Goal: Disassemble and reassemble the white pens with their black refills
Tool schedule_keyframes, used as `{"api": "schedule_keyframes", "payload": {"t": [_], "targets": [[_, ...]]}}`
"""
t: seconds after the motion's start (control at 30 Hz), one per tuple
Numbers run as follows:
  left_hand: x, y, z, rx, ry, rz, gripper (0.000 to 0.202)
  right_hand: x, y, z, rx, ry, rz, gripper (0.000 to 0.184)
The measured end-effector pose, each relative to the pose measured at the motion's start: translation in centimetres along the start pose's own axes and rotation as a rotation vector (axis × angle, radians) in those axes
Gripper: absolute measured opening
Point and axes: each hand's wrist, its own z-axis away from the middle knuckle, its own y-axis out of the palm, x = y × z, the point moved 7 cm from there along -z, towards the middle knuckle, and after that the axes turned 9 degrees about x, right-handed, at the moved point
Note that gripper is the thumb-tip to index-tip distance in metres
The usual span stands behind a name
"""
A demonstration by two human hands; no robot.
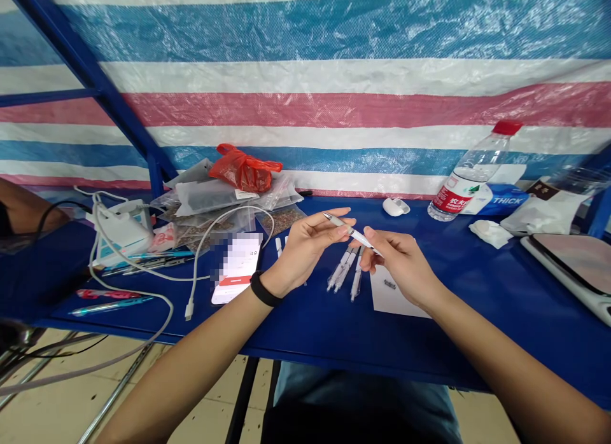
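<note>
A white pen (359, 236) with a grey tip is held slantwise above the table, its tip toward the upper left. My left hand (310, 240), with a black band at the wrist, pinches it near the tip end. The other end lies between the thumb and fingers of my right hand (400, 261). Below my hands, several white pens (344, 269) lie side by side on the blue table (324, 329). A sheet of white paper (394, 299) with a small dark mark or piece on it sits partly under my right hand. More white sticks (279, 245) show behind my left hand.
A lit phone (237, 269) and white cables (193, 291) lie to the left. Behind are clear bags (210, 199) and a red plastic bag (245, 170). On the right stand a water bottle (465, 183) and a scale (568, 266). Another person's arm (35, 205) shows far left.
</note>
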Motion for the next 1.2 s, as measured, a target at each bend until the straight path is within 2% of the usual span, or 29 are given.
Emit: {"api": "schedule_keyframes", "payload": {"t": [0.17,0.3,0.5,0.63,0.8,0.87,0.93,0.97,1.03,1.07,1.1,1.13,1.2], "targets": [[-0.2,-0.4,0.0,-0.027,0.0,-0.029,0.028,1.2,-0.8,0.2,-0.114,-0.12,0.105,0.058],[0.0,-0.3,0.0,-0.017,-0.009,-0.037,0.032,1.1,-0.4,0.1,-0.031,-0.088,0.138,0.064],[0.1,-0.2,0.0,0.004,-0.007,-0.033,0.028,1.4,-0.4,0.5,-0.076,-0.135,0.193,0.056],[0.0,-0.3,-0.2,0.035,-0.004,-0.052,0.027,0.6,0.4,0.3,0.044,-0.048,0.114,0.063],[-0.6,0.3,-0.1,0.104,0.018,-0.089,0.026,-0.7,2.6,0.5,0.257,0.17,-0.316,0.063],[-0.9,0.7,-0.1,0.129,0.028,-0.076,0.026,-0.8,2.9,0.5,0.317,0.23,-0.368,0.065],[-1.3,0.8,-0.1,0.111,0.034,-0.089,0.031,-0.4,1.9,0.3,0.308,0.216,-0.236,0.067],[-1.5,0.5,-0.2,0.078,0.038,-0.112,0.034,0.1,0.6,0.1,0.249,0.173,-0.097,0.069],[-2.0,-0.5,-0.7,-0.015,0.031,-0.204,0.038,1.5,-3.2,0.0,0.035,0.044,0.26,0.069],[-2.2,-1.0,-1.1,-0.053,0.012,-0.277,0.038,2.1,-5.1,0.1,-0.071,0.019,0.448,0.066],[-2.2,-1.4,-1.5,-0.067,-0.024,-0.374,0.035,2.3,-6.7,0.3,-0.113,0.039,0.574,0.065],[-2.0,-1.6,-2.1,-0.046,-0.069,-0.496,0.03,2.0,-7.7,0.4,-0.072,0.085,0.636,0.064],[-1.4,-1.4,-3.3,0.044,-0.135,-0.787,0.021,0.8,-8.6,0.7,0.117,0.236,0.675,0.063]]}}
